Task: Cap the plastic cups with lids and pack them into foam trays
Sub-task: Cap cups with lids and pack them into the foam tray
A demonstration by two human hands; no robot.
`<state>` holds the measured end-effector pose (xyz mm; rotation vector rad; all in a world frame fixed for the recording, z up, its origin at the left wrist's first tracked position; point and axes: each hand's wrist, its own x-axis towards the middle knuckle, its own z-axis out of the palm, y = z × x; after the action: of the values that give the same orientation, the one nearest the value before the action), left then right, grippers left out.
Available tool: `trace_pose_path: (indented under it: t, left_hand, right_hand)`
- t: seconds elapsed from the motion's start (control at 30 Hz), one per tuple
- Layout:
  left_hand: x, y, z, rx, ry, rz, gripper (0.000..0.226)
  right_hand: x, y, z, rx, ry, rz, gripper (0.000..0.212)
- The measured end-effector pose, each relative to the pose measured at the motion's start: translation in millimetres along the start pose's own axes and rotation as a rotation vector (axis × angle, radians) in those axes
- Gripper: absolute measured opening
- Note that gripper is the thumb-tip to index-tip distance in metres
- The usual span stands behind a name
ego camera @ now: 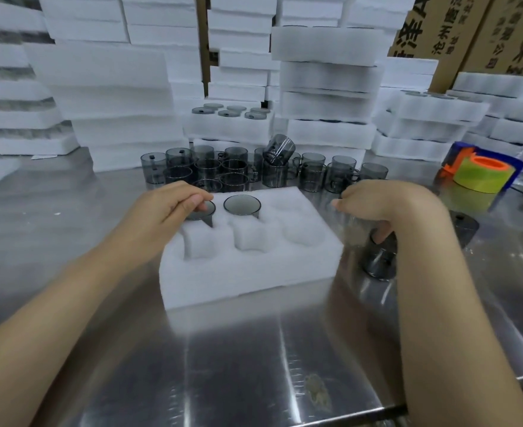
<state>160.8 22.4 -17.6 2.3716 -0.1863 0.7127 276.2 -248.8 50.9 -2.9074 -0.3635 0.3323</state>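
Observation:
A white foam tray (247, 272) with six pockets lies on the steel table in front of me. Two capped grey cups sit in its far row: one (206, 211) in the far left pocket, another (242, 205) in the far middle pocket. My left hand (167, 208) rests on the far left cup, its fingertips pinching the lid. My right hand (386, 204) is to the right of the tray, its fingers curled around a smoky cup (378, 257) standing on the table. The other pockets hold nothing.
Several uncapped grey cups (238, 171) stand behind the tray. Stacks of foam trays (115, 97) fill the back, one (229, 124) showing capped cups. A loose lid (465, 226), a tape roll (482, 174) and cardboard boxes (485, 29) are on the right.

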Motion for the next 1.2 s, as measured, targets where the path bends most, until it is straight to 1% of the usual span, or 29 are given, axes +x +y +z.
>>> trace_pose_path:
  t: [0.13,0.23,0.3,0.33,0.4,0.47,0.6,0.67,0.73,0.8,0.83,0.87,0.9,0.93,0.97,1.03,1.1,1.17,1.2]
  left_hand:
    - [-0.3,1.3,-0.6,0.009,-0.002,-0.003,0.025]
    - [-0.8,2.7,-1.0,0.014,-0.006,0.005,0.024]
    - [-1.3,2.9,-1.3,0.026,-0.005,0.009,0.025]
    - [-1.4,3.0,-1.4,0.030,-0.004,0.010,0.025]
    - [-1.3,3.6,-1.7,0.030,-0.004,0.008,0.025]
    - [-1.1,3.8,-1.7,0.034,-0.005,0.008,0.025]
    - [-1.1,3.6,-1.6,0.034,-0.004,0.005,0.025]
    - [-1.2,3.4,-1.4,0.038,-0.005,0.007,0.025]
    - [-1.1,3.0,-1.4,0.040,-0.006,0.009,0.025]
    - [-0.8,2.1,-1.7,0.047,-0.007,0.015,0.025]
    - [-0.6,1.6,-2.1,0.051,-0.007,0.019,0.025]
    - [-0.4,1.1,-2.4,0.053,-0.007,0.023,0.024]
    - [-0.3,0.7,-2.7,0.052,-0.006,0.026,0.024]
    - [-0.4,0.4,-2.5,0.050,-0.005,0.028,0.024]
    - [-0.4,-0.1,-2.2,0.048,-0.006,0.028,0.025]
    - [-0.3,-1.0,-1.3,0.045,-0.004,0.025,0.025]
    - [0.0,-2.0,-0.9,0.044,-0.001,0.024,0.024]
    - [0.4,-3.2,-1.0,0.048,-0.001,0.030,0.024]
    - [0.4,-3.8,-1.1,0.050,-0.001,0.037,0.024]
  right_hand:
    - [12.8,-10.7,9.5,0.096,0.059,-0.165,0.038]
    - [15.5,-14.1,12.1,0.232,0.148,-0.233,0.054]
    - [17.7,-11.8,13.5,0.205,0.194,-0.248,0.054]
    - [19.6,-9.7,14.2,0.170,0.190,-0.254,0.053]
    - [23.2,-5.8,15.2,0.110,0.117,-0.251,0.057]
    - [27.9,-2.1,17.1,0.101,0.063,-0.240,0.062]
    - [37.1,-0.1,23.0,0.165,0.129,-0.232,0.067]
    - [41.4,-0.7,26.7,0.184,0.163,-0.199,0.066]
    - [44.0,-0.7,28.7,0.194,0.224,-0.128,0.062]
    - [44.3,-2.2,29.0,0.248,0.351,-0.071,0.061]
    - [43.3,-3.9,28.5,0.321,0.448,-0.083,0.059]
    - [42.5,-6.3,27.8,0.442,0.541,-0.118,0.056]
    - [41.4,-9.2,26.9,0.609,0.596,-0.163,0.051]
    - [40.5,-12.5,24.9,0.797,0.595,-0.209,0.044]
    - [37.8,-17.4,23.4,0.981,0.532,-0.239,0.037]
    - [33.3,-28.1,23.3,1.234,0.306,-0.248,0.040]
    - [32.7,-36.9,25.4,1.426,0.112,-0.226,0.036]
    - [34.3,-40.7,27.2,1.578,0.015,-0.171,0.034]
    - [34.3,-40.7,27.3,1.617,-0.016,-0.138,0.037]
